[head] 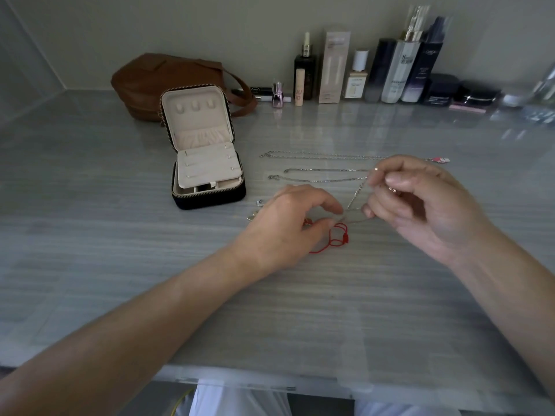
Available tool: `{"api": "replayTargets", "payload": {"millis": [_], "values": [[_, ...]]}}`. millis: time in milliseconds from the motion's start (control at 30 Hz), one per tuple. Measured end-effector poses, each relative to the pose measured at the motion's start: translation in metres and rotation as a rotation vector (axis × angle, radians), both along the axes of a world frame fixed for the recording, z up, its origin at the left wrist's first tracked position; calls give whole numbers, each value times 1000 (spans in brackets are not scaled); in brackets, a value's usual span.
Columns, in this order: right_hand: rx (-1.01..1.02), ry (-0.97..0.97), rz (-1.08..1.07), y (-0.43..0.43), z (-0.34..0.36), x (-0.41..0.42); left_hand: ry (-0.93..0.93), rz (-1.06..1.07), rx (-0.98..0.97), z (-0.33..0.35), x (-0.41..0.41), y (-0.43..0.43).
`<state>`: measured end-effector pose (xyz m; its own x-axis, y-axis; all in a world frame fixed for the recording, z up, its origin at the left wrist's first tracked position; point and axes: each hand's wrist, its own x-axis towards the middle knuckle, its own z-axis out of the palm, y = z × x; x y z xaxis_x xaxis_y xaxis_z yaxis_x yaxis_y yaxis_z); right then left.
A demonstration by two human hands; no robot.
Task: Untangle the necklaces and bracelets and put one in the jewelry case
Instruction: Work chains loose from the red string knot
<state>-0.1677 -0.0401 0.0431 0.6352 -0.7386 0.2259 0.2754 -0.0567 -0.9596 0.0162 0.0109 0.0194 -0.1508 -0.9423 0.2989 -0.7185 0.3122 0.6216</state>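
step: untangling | silver chain [356, 193] is stretching above the worktop [120, 265], seemingly caught in the red cord bracelet [338, 235] | right hand [420, 202] is pinching its upper end, left hand [288, 226] its lower | open jewelry case [207, 175] is waiting, far left | next: likely teasing chain off cord gently

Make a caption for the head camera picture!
Left hand and right hand pinch a silver chain over a red cord near the open jewelry case.

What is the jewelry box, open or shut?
Open. The jewelry box has its lid standing up, showing the pale inside.
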Motion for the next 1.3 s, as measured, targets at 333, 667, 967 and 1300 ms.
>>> {"api": "replayTargets", "payload": {"millis": [333,667,967,1300], "values": [[-159,186,-24,-3,0,-5,-369,-41,-9,5,4,10],[-351,417,-224,-5,5,-5,-453,3,61,9,1,14],[-458,596,-344,-8,-1,-8,-536,-201,293,24,24,16],[-619,787,-317,-10,-10,-8,-469,-274,547,43,57,17]]}}
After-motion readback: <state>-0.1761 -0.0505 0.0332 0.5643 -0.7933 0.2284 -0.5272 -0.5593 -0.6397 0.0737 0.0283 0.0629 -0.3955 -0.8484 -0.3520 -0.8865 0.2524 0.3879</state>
